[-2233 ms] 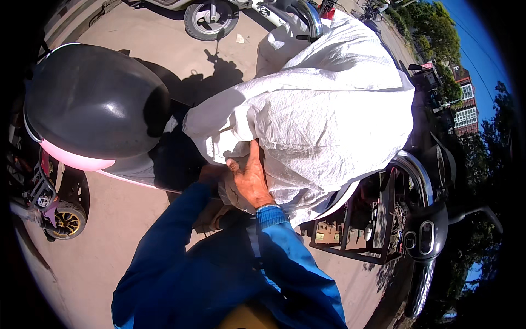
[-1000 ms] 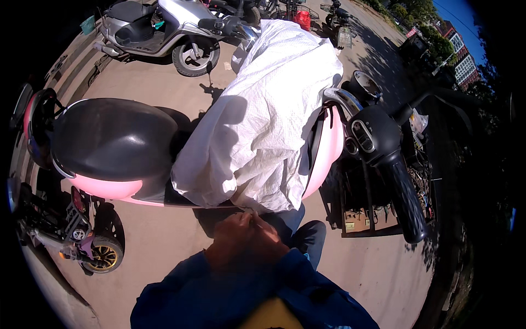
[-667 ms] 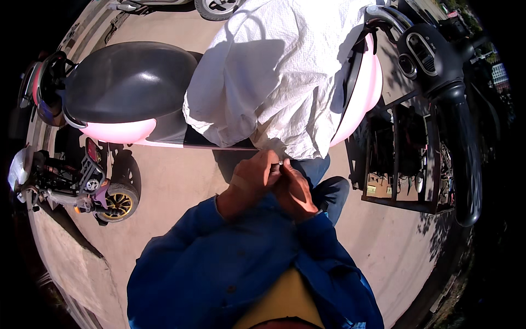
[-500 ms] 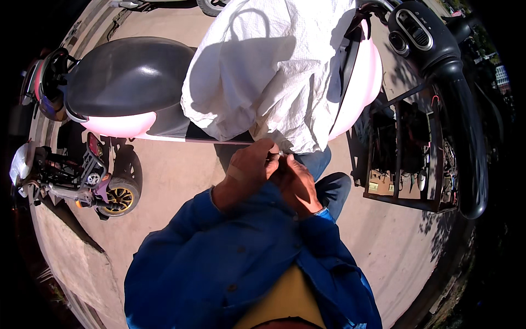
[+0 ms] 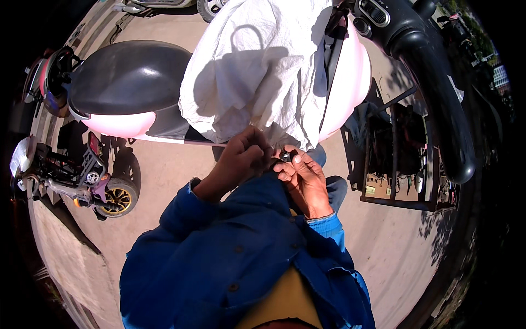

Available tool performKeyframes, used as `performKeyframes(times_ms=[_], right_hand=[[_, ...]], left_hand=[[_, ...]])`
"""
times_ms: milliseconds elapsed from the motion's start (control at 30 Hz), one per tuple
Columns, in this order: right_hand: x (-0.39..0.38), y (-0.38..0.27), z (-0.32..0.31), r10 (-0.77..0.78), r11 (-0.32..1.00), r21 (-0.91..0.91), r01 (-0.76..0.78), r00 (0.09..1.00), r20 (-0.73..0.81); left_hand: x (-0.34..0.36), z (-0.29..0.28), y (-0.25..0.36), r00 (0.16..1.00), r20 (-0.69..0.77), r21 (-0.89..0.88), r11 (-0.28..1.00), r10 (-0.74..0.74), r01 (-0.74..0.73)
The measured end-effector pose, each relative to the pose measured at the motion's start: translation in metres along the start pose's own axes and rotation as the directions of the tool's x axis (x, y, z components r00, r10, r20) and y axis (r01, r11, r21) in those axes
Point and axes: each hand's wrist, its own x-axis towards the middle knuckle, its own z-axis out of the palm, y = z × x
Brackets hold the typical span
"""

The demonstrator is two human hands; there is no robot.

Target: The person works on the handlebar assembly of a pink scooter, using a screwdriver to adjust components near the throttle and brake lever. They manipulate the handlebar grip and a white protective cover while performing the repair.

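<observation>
Right hand (image 5: 309, 189), fingers bent, pinches a small black object (image 5: 286, 157); left hand (image 5: 241, 156) curls loosely beside it, whether gripping anything I cannot tell. Just beyond, a white woven sack (image 5: 246, 71) overhangs the pink scooter's (image 5: 353, 77) near edge, beside its black seat (image 5: 129, 77).

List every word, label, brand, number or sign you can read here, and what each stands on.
None can be read.
Black switch housing: small pale marks, too small to read.
Small black object in the right hand: pale mark, too small to read.
White sack: no lettering visible.
</observation>
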Motion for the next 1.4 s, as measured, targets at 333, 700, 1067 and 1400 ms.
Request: performKeyframes(times_ms=[333,700,1067,1400], right_hand=[[0.000,-0.009,0.035,0.060,0.933,0.358,-0.029,0.995,-0.075],[0.005,-0.030,0.071,-0.099,0.993,0.067,0.098,0.995,0.010],[-0.013,-0.116,0.088,-0.647,0.526,-0.721,0.451,0.763,0.005],[0.045,-0.207,0.137,-0.814,-0.058,-0.876,0.479,0.485,0.319]], left_hand=[[-0.004,0.039,0.014,0.827,0.095,0.722,0.534,0.554,-0.440],[0.014,0.027,0.042,0.612,0.281,0.703,0.276,0.739,-0.656],[0.018,0.009,0.134,0.736,0.292,0.512,0.551,0.610,-0.659],[0.087,0.032,0.231,0.714,0.355,0.492,0.529,0.603,-0.691]])
